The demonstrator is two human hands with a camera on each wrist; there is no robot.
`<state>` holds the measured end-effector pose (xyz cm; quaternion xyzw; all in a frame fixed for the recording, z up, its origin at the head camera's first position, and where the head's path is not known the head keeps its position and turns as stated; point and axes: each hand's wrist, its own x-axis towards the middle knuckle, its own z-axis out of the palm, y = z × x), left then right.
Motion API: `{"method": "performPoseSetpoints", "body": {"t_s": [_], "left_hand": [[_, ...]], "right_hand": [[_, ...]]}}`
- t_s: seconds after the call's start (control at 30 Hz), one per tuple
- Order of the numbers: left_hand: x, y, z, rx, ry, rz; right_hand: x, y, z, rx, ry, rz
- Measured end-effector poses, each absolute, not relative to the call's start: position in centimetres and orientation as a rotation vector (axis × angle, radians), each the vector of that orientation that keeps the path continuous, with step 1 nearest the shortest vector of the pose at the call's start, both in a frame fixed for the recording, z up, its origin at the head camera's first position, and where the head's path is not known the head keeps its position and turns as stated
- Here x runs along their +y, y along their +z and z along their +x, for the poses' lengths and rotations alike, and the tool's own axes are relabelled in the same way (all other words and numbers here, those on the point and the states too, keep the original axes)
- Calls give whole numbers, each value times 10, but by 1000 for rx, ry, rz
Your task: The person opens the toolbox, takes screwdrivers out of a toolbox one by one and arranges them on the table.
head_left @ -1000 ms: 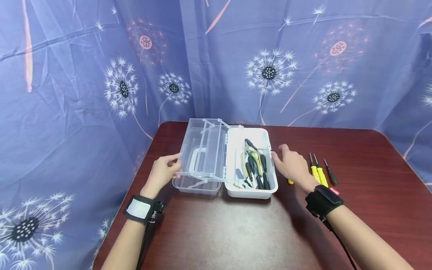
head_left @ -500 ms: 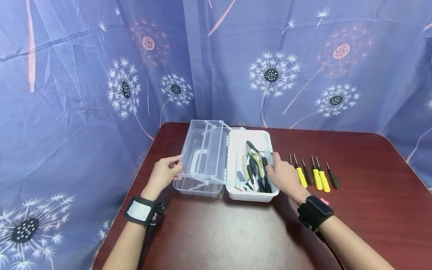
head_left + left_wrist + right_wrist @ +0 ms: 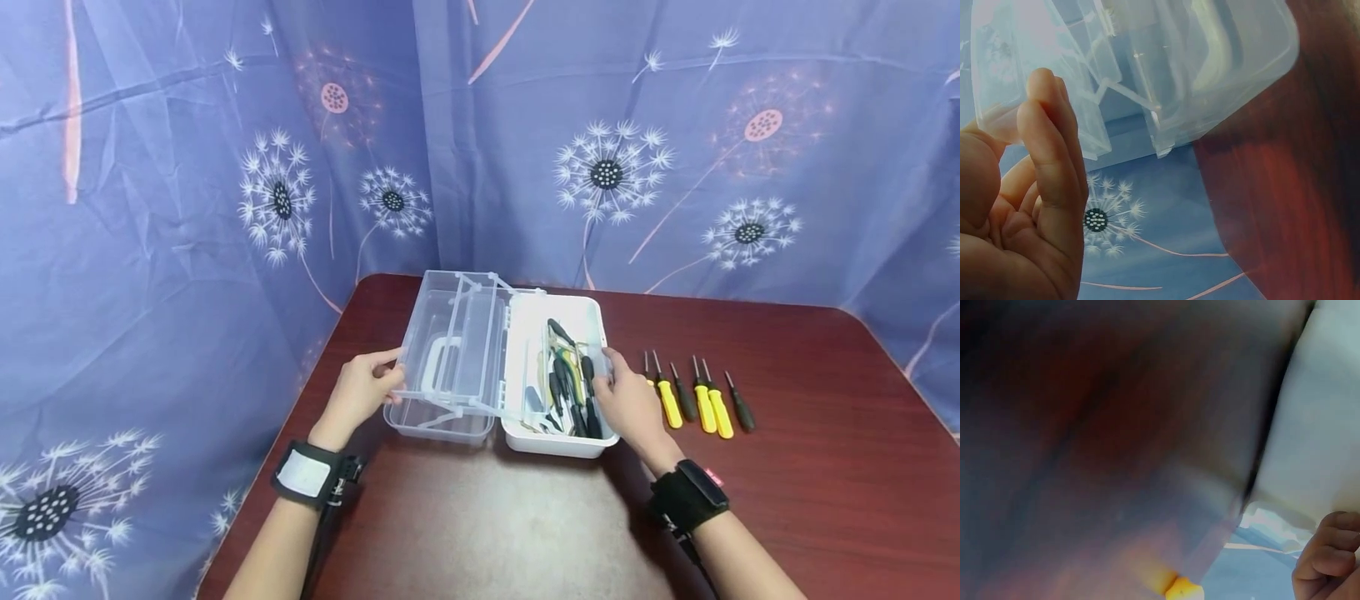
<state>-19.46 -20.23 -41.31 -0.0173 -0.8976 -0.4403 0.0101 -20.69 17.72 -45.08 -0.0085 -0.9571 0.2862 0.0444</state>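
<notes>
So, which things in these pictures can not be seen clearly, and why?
- Right hand, head view: its fingertips lie over the white box rim; whether they grip a tool is hidden.
- Tools in the box: overlapping and too small to tell apart.
- Right wrist view: blurred; only curled fingers at the edge.
- Left hand, left wrist view: cut off; the clear lid fills the frame.

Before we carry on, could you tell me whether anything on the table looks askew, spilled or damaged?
Nothing stands out. The toolbox sits flat with its clear lid swung open, tools lying lengthwise inside. The screwdrivers lie in a tidy row on the table. The left hand holds the lid's edge; the right hand rests at the box's rim.
</notes>
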Motion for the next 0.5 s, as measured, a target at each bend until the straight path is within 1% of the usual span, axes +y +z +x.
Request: {"method": "performPoseSetpoints", "body": {"t_s": [0.37, 0.5], "left_hand": [[-201, -405, -192, -2835, -1327, -105], [-206, -404, -192, -2836, -1344, -57]], "right_hand": [[177, -451, -208, -2951, 794, -50], [176, -450, -208, -2970, 769, -50]]}}
